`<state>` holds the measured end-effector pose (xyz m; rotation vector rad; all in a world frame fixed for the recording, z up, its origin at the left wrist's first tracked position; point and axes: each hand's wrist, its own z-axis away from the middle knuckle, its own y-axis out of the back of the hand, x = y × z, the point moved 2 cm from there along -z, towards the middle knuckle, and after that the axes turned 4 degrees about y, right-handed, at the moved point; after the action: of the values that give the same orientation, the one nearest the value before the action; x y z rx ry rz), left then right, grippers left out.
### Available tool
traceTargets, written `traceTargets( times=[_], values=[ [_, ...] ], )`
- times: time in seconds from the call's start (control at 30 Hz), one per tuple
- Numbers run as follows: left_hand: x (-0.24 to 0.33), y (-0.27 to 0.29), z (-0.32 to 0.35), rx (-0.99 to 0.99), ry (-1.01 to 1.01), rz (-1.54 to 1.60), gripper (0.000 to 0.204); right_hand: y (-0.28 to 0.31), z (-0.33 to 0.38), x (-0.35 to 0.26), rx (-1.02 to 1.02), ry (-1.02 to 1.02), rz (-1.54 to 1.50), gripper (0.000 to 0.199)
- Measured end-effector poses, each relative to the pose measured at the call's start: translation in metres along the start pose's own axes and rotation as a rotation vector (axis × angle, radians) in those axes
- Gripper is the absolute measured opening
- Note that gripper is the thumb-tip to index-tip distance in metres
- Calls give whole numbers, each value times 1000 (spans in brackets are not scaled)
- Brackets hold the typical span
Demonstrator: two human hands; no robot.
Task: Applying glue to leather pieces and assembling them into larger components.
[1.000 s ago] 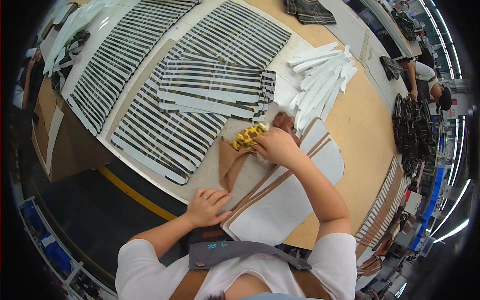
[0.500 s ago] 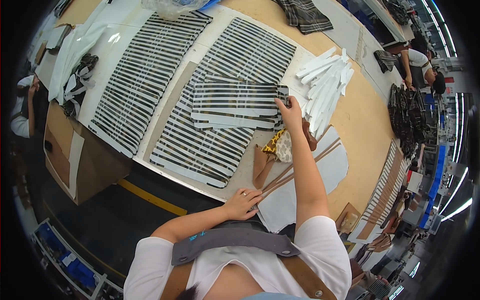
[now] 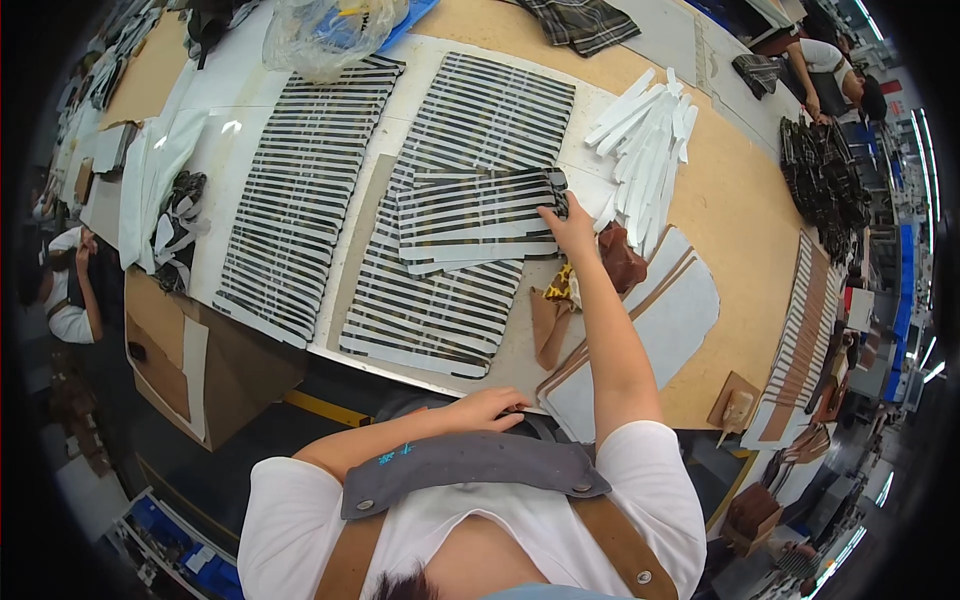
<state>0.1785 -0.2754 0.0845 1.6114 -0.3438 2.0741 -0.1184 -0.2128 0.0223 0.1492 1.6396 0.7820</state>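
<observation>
My right hand [image 3: 572, 230] pinches the right end of a small batch of overlapping black-and-white strips [image 3: 475, 218]. This batch lies slightly tilted over a larger panel of similar overlapping strips [image 3: 430, 322]. At the table's near edge, my left hand [image 3: 488, 410] holds nothing, its fingers stretched out toward the right. Beside my right forearm are a yellow-and-brown patterned cloth [image 3: 560, 283], a dark red-brown piece [image 3: 624, 258] and a folded brown piece [image 3: 549, 330]. Pale grey flat pieces with brown edges [image 3: 670, 310] lie partly under that forearm.
A second striped panel [image 3: 300, 200] lies on the left. White strips [image 3: 645, 150] are heaped beyond my right hand. Clear plastic bag [image 3: 325, 35] and plaid cloth [image 3: 580, 22] sit at the back. A cardboard box [image 3: 235, 370] stands left of the table. Other people work at both sides.
My right hand and the small strip batch have shifted slightly, and the batch is now more tilted. My left hand has drawn back from the pale pieces to the table edge. The view has turned.
</observation>
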Motion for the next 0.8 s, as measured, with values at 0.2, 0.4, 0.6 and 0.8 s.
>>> traceTargets(
  times=[0.2, 0.4, 0.6, 0.8],
  values=[
    [4, 72, 79, -1, -30, -90, 25, 12, 20, -108, 174, 285, 246, 26],
    [-36, 147, 158, 174, 96, -119, 21, 21, 52, -242, 168, 294, 219, 26],
    [-55, 188, 197, 227, 217, 6, 20, 9, 111, -301, 259, 175, 31, 20],
    [-85, 208, 219, 314, 296, -137, 21, -35, 172, -221, 246, -267, -432, 27]
  ],
)
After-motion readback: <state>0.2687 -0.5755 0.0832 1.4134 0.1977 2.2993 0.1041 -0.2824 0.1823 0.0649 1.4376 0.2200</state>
